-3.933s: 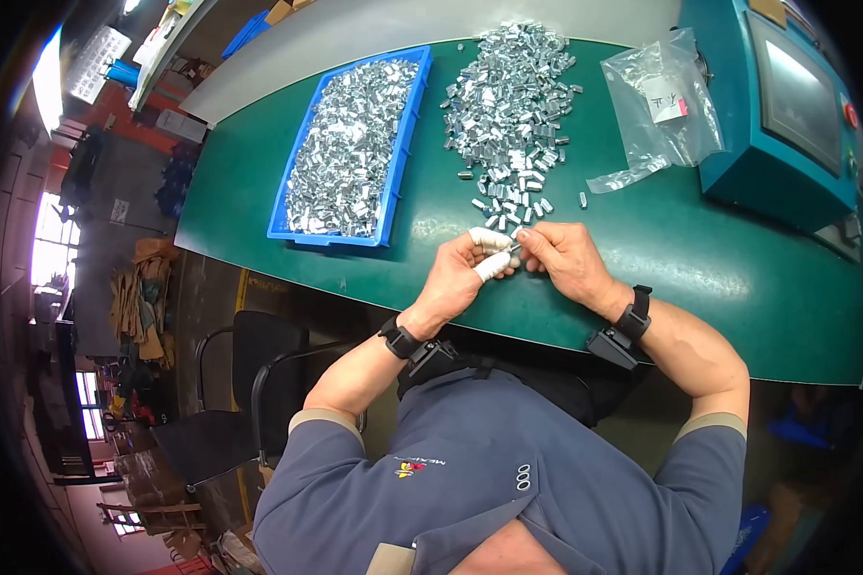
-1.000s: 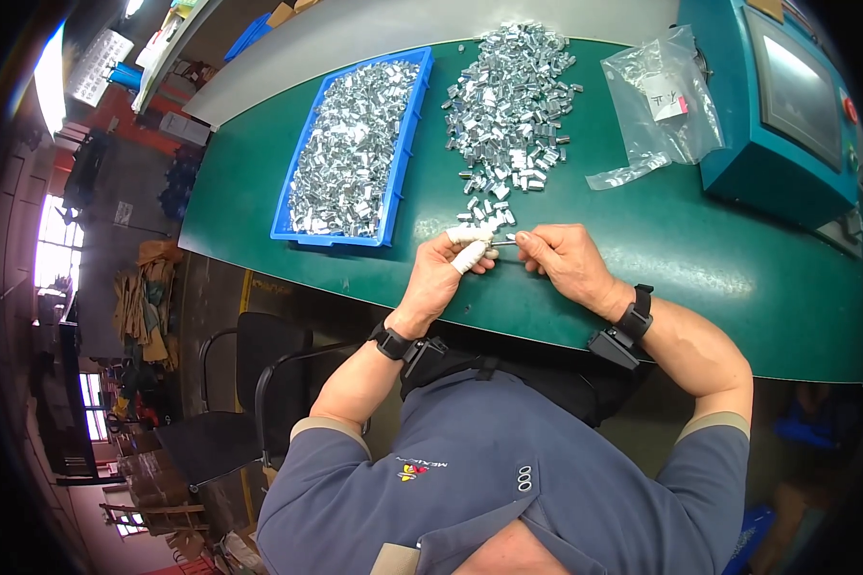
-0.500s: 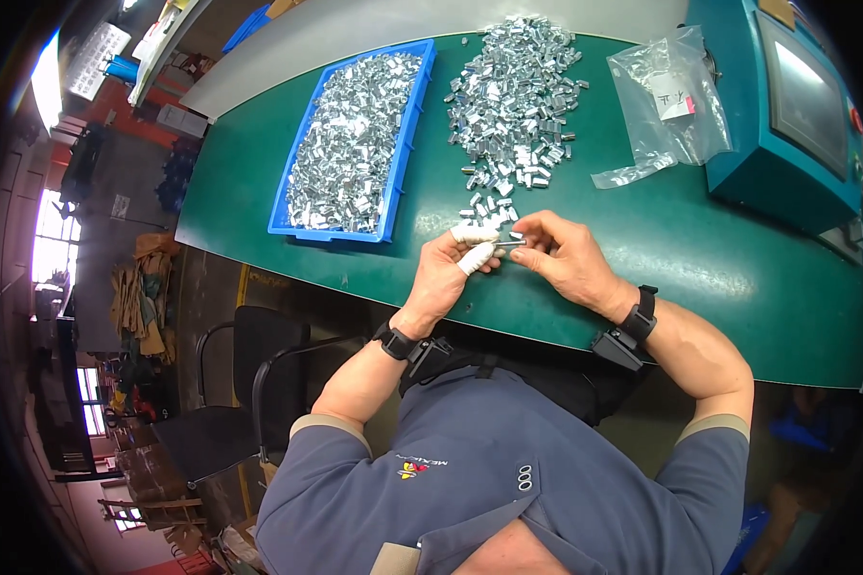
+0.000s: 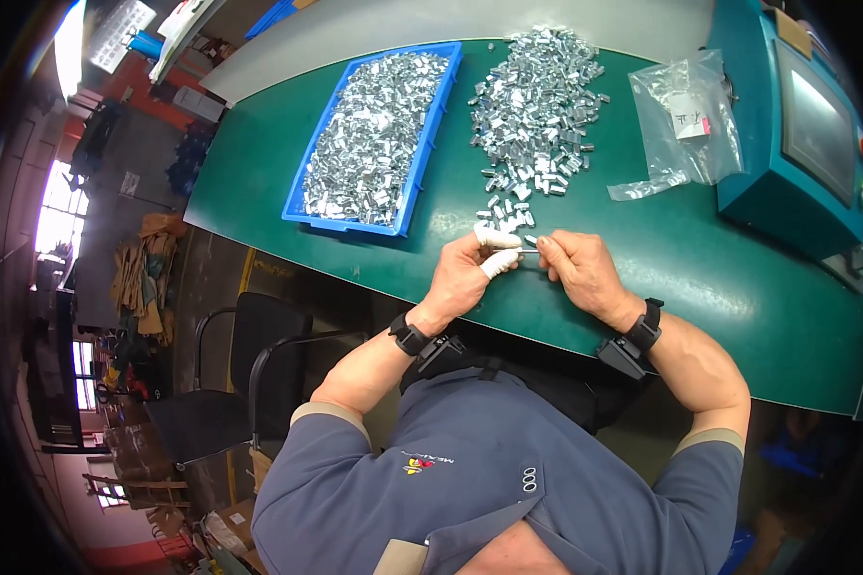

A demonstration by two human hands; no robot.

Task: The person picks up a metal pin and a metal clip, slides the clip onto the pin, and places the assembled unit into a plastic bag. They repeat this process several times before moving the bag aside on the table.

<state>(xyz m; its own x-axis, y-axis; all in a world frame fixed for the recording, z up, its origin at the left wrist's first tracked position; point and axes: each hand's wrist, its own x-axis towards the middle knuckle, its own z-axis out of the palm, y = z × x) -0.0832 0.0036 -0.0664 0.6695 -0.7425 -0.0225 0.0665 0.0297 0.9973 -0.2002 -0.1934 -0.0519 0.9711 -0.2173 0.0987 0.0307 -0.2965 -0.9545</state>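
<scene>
My left hand (image 4: 468,273) has white coverings on thumb and forefinger. Those fingertips are pinched together at one end of a thin metal rod (image 4: 528,251); whatever else sits between them is hidden. The rod's other end is gripped by my right hand (image 4: 583,271), its fingers curled and thumb pressed against them. Both hands are just above the near edge of the green table (image 4: 681,273). Right beyond the fingertips lie several small silvery metal pieces (image 4: 508,213), spilling from a larger heap (image 4: 535,110) of the same pieces.
Left of the heap, a blue tray (image 4: 415,182) holds many similar metal pieces. A clear plastic bag (image 4: 657,120) with a label lies on the right. Beside it stands a teal machine (image 4: 753,144) with a screen. A black chair (image 4: 268,335) is at the lower left.
The whole view has shifted slightly, with the table's contents now further right. My right fingers have closed more tightly around the rod; earlier, thumb and forefinger were spread wider.
</scene>
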